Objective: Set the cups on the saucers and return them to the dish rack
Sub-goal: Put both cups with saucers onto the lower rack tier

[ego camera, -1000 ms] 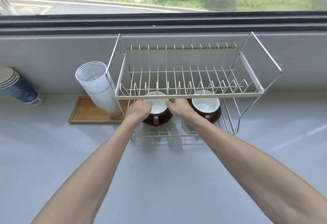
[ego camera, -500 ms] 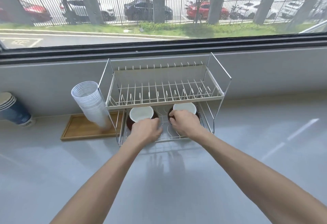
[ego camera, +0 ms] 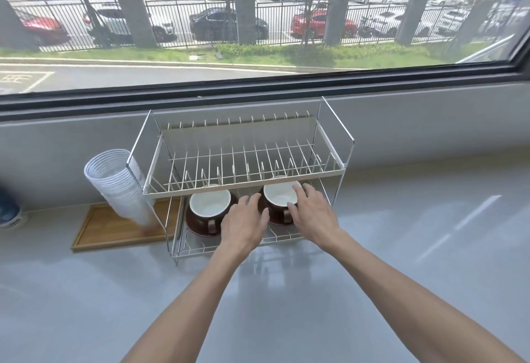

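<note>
- 2 cups, left cup (ego camera: 210, 201) and right cup (ego camera: 282, 193), each sit on a brown saucer (ego camera: 198, 226) on the dish rack (ego camera: 243, 173) lower tier.
- Left hand (ego camera: 243, 223) and right hand (ego camera: 311, 213): fingers spread, holding nothing, by the right cup.
- Judgement: task essentially complete.

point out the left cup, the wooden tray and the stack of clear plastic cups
left cup (ego camera: 209, 203): head view, on its white inside
wooden tray (ego camera: 114, 229): head view, on its bare floor
stack of clear plastic cups (ego camera: 120, 187): head view, on the stack's side
</note>
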